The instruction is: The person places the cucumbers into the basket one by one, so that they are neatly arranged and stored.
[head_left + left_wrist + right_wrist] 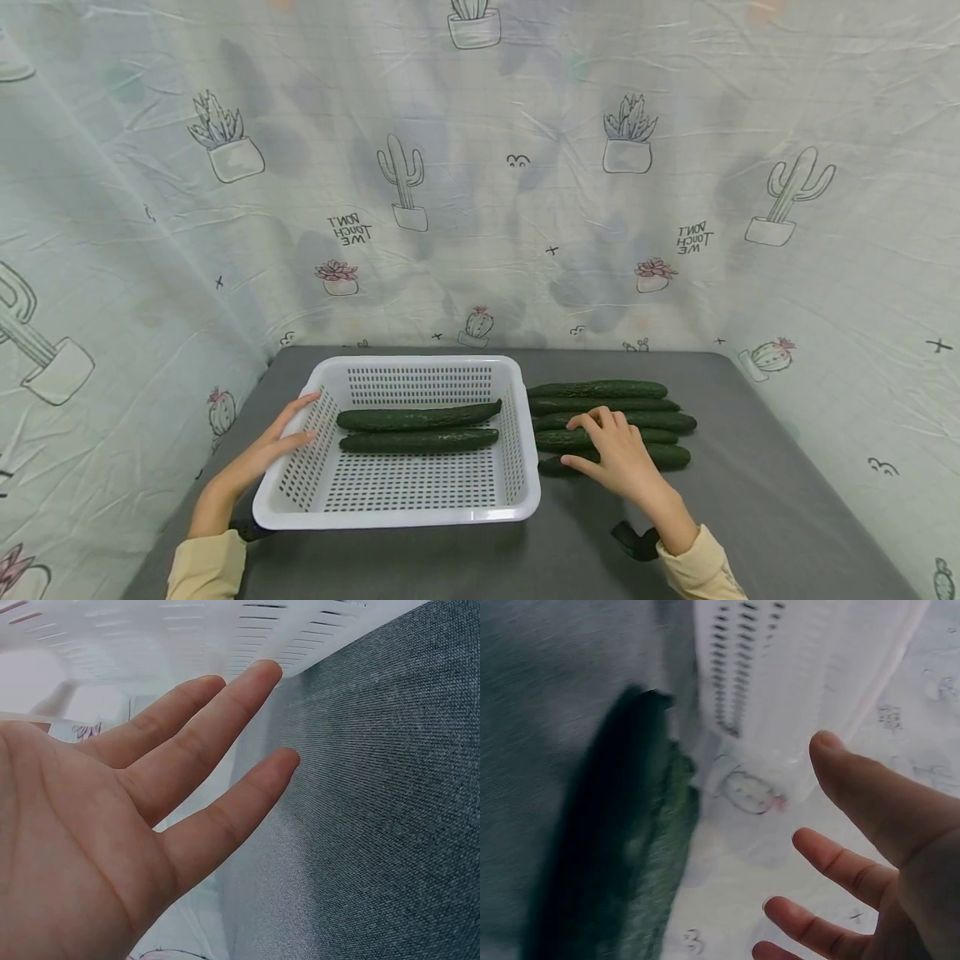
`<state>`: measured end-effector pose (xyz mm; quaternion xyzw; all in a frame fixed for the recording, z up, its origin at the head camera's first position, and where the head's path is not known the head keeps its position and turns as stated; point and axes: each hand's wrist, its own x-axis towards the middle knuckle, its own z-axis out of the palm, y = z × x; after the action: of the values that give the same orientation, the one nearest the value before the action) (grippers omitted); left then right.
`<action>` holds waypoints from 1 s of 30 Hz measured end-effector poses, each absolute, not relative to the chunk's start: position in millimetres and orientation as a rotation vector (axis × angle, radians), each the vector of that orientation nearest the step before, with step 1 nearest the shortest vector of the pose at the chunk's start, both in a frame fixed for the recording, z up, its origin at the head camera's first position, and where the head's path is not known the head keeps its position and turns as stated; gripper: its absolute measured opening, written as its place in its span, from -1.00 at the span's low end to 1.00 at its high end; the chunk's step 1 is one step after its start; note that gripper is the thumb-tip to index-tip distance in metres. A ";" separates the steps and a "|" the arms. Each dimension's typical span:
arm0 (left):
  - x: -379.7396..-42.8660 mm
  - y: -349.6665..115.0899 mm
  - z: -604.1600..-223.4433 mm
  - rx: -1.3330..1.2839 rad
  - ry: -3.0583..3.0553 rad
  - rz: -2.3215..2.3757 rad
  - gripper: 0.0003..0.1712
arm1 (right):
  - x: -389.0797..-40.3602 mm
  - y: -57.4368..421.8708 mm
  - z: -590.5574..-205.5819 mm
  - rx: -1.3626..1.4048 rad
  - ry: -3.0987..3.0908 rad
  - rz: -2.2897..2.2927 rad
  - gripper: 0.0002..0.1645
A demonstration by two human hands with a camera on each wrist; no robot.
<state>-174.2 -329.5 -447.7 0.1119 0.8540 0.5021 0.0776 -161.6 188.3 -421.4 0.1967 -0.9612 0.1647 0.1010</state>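
A white perforated plastic basket [397,520] stands on the grey table with two dark green cucumbers [418,442] lying side by side in it. My left hand [258,462] is at the basket's left side, thumb and index finger laid over the rim; the left wrist view shows its other fingers fairly straight outside the wall. To the right of the basket, several cucumbers [600,389] lie in a row. Over the nearer ones hovers my right hand [622,454], fingers spread and holding nothing. A cucumber [600,825] appears apart from that hand in the right wrist view.
Grey cloth covers the table [765,500]. A pale curtain [480,192] printed with cacti hangs behind the table and along both sides. Dark straps [636,540] are at both wrists.
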 end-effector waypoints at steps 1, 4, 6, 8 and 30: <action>-174.2 -329.6 -447.6 0.335 2.558 1.506 -0.23 | -161.7 190.6 -423.8 0.573 -2.856 0.482 -0.48; -174.6 -330.0 -448.0 0.335 2.561 1.506 -0.23 | -162.2 197.9 -431.0 0.552 -2.897 0.493 -0.46; -174.9 -330.1 -448.3 0.334 2.562 1.504 -0.23 | -162.9 203.1 -435.9 0.536 -2.919 0.499 -0.46; -174.8 -330.2 -448.8 0.335 2.564 1.499 -0.23 | -163.9 208.6 -440.9 0.525 -2.935 0.500 -0.46; -174.4 -330.4 -451.0 0.349 2.562 1.506 -0.24 | -178.8 250.3 -472.3 0.550 -2.917 0.422 -0.53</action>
<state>-174.4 -330.4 -451.0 0.1164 0.8539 0.5018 0.0744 -178.8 250.3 -472.3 0.1828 -0.9704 0.1403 0.0715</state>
